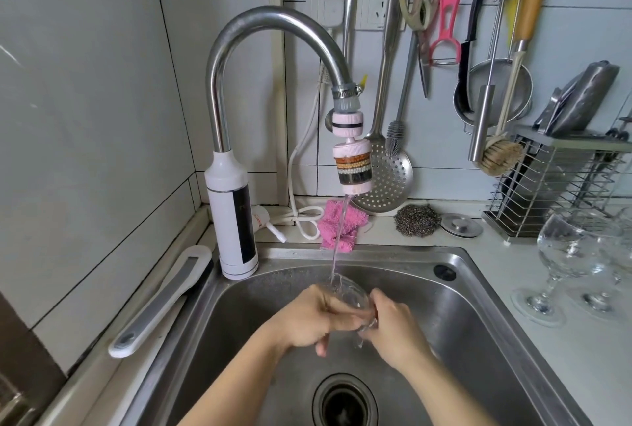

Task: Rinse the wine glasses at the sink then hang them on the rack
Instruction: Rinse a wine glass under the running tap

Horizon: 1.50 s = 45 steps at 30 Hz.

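Water [338, 241] falls thinly from the tap [273, 20] into the wine glass [347, 292], gripped low in the sink [478, 316] by left hand [307, 319] and right hand [393, 330]; turning it slowly should wet the whole bowl without knocking steel

Bright, even light, soft glare on wall tiles [85, 100] and sink [472, 292], wide-angle bowing at edges, mild blur.

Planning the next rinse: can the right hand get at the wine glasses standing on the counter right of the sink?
Probably yes, but not yet: the right hand and left hand both grip a wine glass under the stream. The standing glasses are on its side, with nothing between.
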Tool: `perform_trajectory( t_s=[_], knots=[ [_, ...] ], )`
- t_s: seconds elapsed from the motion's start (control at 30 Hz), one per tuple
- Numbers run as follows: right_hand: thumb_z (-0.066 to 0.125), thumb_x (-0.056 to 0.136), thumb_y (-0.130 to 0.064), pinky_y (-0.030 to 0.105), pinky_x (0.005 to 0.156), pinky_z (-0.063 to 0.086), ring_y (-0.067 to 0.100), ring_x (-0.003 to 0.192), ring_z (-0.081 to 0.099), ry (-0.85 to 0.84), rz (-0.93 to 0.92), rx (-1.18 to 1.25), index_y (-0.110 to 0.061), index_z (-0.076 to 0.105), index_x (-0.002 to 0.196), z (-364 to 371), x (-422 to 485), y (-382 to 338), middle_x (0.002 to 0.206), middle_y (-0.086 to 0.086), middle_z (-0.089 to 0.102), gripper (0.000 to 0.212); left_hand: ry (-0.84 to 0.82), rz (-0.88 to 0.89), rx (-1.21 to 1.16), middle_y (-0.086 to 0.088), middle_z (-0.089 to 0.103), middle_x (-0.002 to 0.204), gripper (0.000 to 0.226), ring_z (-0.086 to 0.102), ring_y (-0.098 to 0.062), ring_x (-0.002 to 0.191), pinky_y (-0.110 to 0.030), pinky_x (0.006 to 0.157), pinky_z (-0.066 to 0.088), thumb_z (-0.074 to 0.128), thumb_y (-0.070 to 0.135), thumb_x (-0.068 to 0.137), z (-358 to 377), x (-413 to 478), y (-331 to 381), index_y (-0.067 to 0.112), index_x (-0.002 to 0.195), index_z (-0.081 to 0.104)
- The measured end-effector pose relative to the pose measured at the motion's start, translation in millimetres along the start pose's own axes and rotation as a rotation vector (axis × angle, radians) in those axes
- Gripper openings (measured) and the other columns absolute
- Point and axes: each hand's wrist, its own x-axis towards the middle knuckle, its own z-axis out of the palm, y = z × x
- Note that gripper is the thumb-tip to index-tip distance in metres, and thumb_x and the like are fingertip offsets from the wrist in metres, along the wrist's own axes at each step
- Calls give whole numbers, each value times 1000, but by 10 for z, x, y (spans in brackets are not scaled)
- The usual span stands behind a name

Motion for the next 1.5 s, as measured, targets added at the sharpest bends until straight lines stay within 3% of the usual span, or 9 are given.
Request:
perform_trajectory(
  t_s=[0.17,0.37,0.47,0.6,0.7,0.83,1.0,1.23,1.5],
  knots=[
    [78,78,-27,38,70,52,22,80,65,-3,29,24,-23,49,87,0,-6,-12,84,-4,66,31,211,-49,171,2,77,68,5,49,-11,35,-21,41,41,89,16,76,-140,-23,-56,16,76,83],
    [76,78,-21,40,76,55,25,87,67,-35,-1,44,-20,58,95,-8,-2,-11,92,0,71,25,78,-70,33,15,76,116,19,66,-19,44,-24,47,50,71,35,94,-66,2,-59,43,110,76],
    [75,79,-21,42,72,56,26,87,68,-48,-4,38,-22,51,94,4,-12,-2,94,-1,70,29,51,-81,96,-2,80,102,26,68,-21,46,-28,63,52,69,48,91,-30,7,-71,28,100,82],
    [77,81,-25,41,79,56,24,93,69,-20,14,97,-25,52,108,21,-18,-14,101,-1,71,36,448,-32,-98,-10,75,68,48,64,-21,44,-25,52,51,68,58,90,-5,37,-16,13,79,79],
    [76,82,-24,39,74,54,25,87,66,74,8,104,-25,44,94,-10,-6,2,92,-1,70,34,763,-132,-261,-14,71,67,31,62,-24,44,-29,48,51,65,39,98,-31,83,-2,11,86,73],
    [75,83,-27,41,78,54,28,94,67,88,-8,63,-23,45,97,-3,10,-4,97,-2,70,33,506,-375,-397,-18,69,62,43,61,-24,43,-28,42,50,51,33,107,92,87,18,-5,96,70],
    [66,83,-34,32,82,48,19,105,63,83,16,-49,-27,64,98,-49,46,38,101,-8,69,17,458,-266,-315,-20,67,62,38,59,-24,48,-28,50,49,41,11,109,137,111,45,-4,94,72],
    [66,79,-40,34,73,53,25,97,65,84,17,-90,-26,60,102,-3,41,77,98,-5,70,28,499,-363,-340,-12,71,60,38,53,-19,35,-25,37,42,40,21,110,196,96,65,-6,102,66],
    [55,88,-29,36,80,42,27,105,64,115,-49,-154,-24,47,97,7,83,79,104,-3,69,12,455,-351,-489,-15,71,70,36,58,-21,46,-27,44,47,37,3,104,194,110,99,0,92,71]
  ],
)
